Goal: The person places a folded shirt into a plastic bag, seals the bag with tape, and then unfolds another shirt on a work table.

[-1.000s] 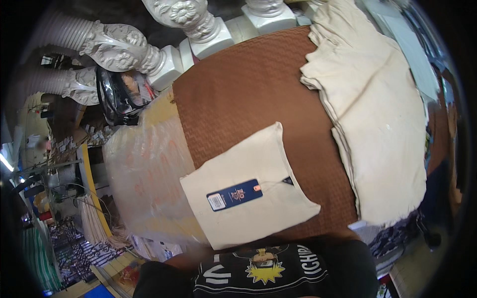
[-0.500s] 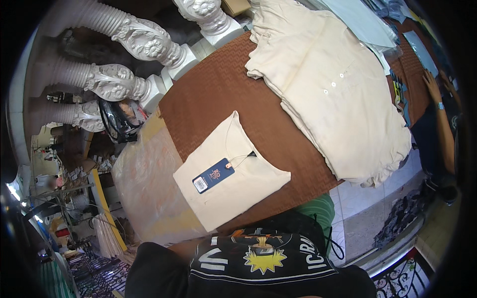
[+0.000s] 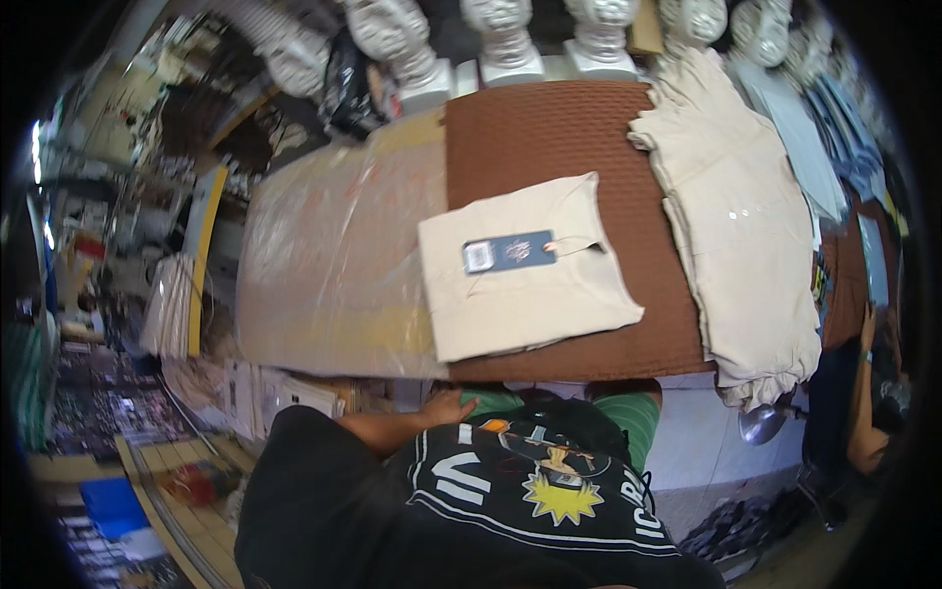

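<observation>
A folded cream shirt (image 3: pixel 530 304) lies on the brown cloth, its neckline turned to the right. A dark blue hang tag (image 3: pixel 520 248) with a white label rests flat on it, looped by a thin string near the collar. My left hand (image 3: pixel 447 405) lies low over my green shorts, just below the table's near edge. Its fingers look loose and apart, with nothing seen in them, and it does not touch the shirt. My right hand is out of sight.
A plastic-wrapped package (image 3: pixel 334 255) lies left of the brown cloth (image 3: pixel 549 123). Several cream garments (image 3: pixel 741 236) are heaped at the right, beside blue clothing (image 3: pixel 839 128). White carved balusters (image 3: pixel 505 44) line the far side. Another person's arm (image 3: pixel 863 393) shows at far right.
My view has swung left and turned, so the table looks level and the shirt sits further right. My left hand has come into view at my lap. The shirt and tag still lie on the cloth.
</observation>
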`<act>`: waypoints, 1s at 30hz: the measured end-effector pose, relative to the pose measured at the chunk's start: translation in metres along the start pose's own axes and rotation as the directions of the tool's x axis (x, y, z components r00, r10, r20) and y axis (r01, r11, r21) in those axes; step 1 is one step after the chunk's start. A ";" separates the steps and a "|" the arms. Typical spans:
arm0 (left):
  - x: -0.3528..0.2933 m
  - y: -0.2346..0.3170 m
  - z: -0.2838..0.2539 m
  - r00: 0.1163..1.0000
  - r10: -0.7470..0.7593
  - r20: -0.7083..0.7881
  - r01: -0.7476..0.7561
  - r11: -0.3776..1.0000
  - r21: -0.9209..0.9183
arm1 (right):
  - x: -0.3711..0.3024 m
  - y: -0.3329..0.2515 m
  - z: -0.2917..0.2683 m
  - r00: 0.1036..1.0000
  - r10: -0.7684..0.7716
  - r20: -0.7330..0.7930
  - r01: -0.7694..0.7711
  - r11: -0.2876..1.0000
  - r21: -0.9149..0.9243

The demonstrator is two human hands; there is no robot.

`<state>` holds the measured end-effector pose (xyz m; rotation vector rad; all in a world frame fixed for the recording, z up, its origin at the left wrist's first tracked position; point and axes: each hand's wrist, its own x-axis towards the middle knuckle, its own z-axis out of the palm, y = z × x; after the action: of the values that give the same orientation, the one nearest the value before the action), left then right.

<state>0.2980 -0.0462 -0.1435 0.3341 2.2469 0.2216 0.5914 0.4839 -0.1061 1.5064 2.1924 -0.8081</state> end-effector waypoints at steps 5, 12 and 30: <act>-0.018 0.002 0.019 0.944 0.022 -0.330 -0.045 0.997 -0.062 | 0.002 -0.043 -0.042 0.973 -0.210 -0.096 0.201 0.975 -0.096; -0.029 -0.016 0.047 0.858 0.035 -0.512 -0.169 0.961 -0.218 | -0.010 -0.158 -0.101 0.843 -0.514 -0.157 0.485 0.854 -0.191; -0.174 -0.302 0.003 -0.172 -0.621 -0.765 0.588 0.558 -0.585 | -0.015 -0.231 -0.073 0.781 -0.624 0.036 0.601 0.733 -0.320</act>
<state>0.3583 -0.3865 -0.1014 -1.4588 3.2919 -0.1711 0.3837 0.4580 0.0174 0.6465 2.7589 -0.5299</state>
